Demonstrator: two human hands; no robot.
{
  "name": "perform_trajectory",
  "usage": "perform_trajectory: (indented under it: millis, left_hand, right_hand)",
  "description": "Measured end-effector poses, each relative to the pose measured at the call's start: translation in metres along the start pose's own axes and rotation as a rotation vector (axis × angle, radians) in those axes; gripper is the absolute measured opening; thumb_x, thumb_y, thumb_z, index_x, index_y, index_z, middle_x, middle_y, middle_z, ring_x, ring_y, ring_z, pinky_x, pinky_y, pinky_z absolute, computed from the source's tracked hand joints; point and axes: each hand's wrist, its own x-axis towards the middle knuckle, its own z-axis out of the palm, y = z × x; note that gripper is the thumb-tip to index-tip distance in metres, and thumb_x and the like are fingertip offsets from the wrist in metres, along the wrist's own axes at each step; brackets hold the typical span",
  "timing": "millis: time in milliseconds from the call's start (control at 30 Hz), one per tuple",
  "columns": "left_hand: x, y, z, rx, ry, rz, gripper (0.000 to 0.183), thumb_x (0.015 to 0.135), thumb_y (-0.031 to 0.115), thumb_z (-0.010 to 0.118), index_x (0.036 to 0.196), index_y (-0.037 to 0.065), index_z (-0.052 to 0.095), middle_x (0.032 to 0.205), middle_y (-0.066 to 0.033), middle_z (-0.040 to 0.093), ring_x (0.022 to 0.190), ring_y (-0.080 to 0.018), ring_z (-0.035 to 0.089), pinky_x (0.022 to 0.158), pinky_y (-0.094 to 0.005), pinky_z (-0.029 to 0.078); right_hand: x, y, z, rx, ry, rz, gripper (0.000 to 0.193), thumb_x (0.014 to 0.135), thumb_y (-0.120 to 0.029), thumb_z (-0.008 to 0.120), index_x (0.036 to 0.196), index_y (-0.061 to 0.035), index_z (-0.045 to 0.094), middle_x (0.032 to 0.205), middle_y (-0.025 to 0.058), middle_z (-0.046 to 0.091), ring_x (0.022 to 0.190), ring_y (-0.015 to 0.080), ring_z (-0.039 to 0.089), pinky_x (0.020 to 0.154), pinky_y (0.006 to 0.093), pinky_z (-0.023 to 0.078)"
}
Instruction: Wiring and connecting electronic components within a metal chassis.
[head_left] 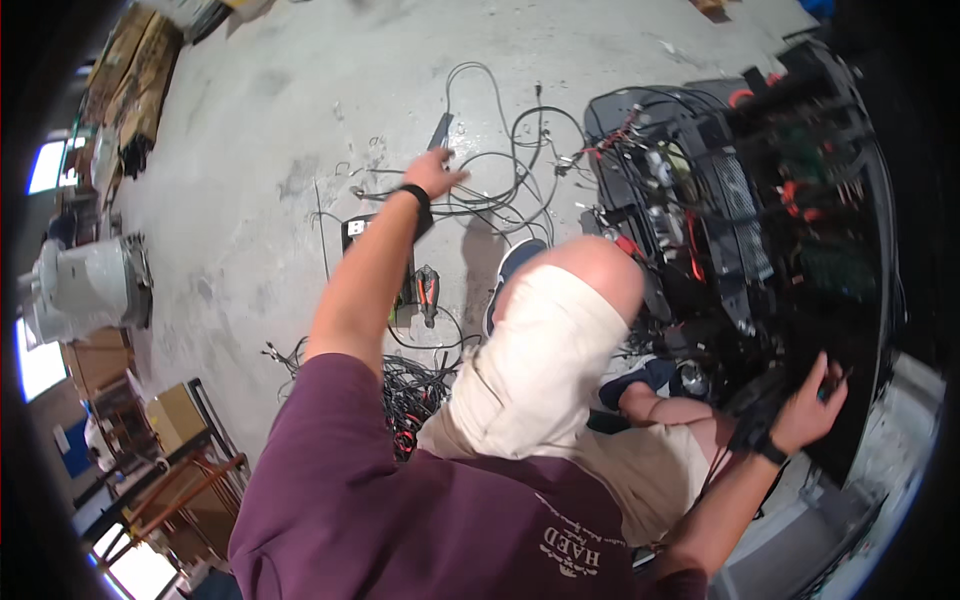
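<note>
My left hand (437,174) reaches over the grey floor above loose black cables (520,180), its fingers apart and nothing visible in them. Just beyond it lies a dark narrow strip (440,130). Under my left forearm is a black piece with white sockets (356,229), partly hidden. Closer to me lie pliers (428,295) with orange and black handles. At the right, my right hand (808,408) is raised beside a dark panel (850,390), its fingers curled together. Something small and dark greenish shows at its fingertips, too small to name.
Opened dark equipment (690,200) with wires and red parts fills the right side, next to green circuit boards (830,270). A tangled cable pile (412,390) lies by my left side. Boxes (175,418), a shelf frame and a pale machine (85,285) stand at far left.
</note>
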Motion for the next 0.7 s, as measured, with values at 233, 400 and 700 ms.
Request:
perform_trajectory:
  millis: [233,400,700]
  left_hand:
    - [-0.012,0.014,0.156,0.153,-0.105,0.032,0.101,0.069,0.057,0.087,0.145,0.001,0.05,0.146,-0.0204,0.056,0.14,-0.0354,0.049,0.118,-0.0429,0.038]
    - [0.023,0.061,0.178,0.165,-0.01,-0.137,0.109,0.061,0.066,0.088,0.14,0.0,0.052,0.139,-0.018,0.057,0.132,-0.0321,0.053,0.113,-0.0445,0.039]
    - [0.057,0.09,0.208,0.268,-0.114,-0.369,0.086,0.072,0.066,0.082,0.13,0.006,0.061,0.132,-0.0116,0.063,0.127,-0.0266,0.057,0.11,-0.0417,0.039]
  right_hand:
    - [-0.035,-0.011,-0.022,0.0,-0.292,0.108,0.028,0.101,-0.016,0.071,0.112,0.0087,0.066,0.103,0.009,0.068,0.095,0.0173,0.061,0.089,0.0342,0.051]
    - [-0.064,-0.011,0.0,-0.052,-0.6,0.197,0.023,0.1,-0.015,0.07,0.109,0.0046,0.064,0.102,0.0076,0.067,0.095,0.0163,0.06,0.087,0.0321,0.05]
    - [-0.072,-0.017,0.014,-0.092,-0.699,0.199,0.016,0.098,-0.01,0.071,0.104,0.0023,0.064,0.098,0.0067,0.066,0.09,0.017,0.059,0.083,0.0308,0.048]
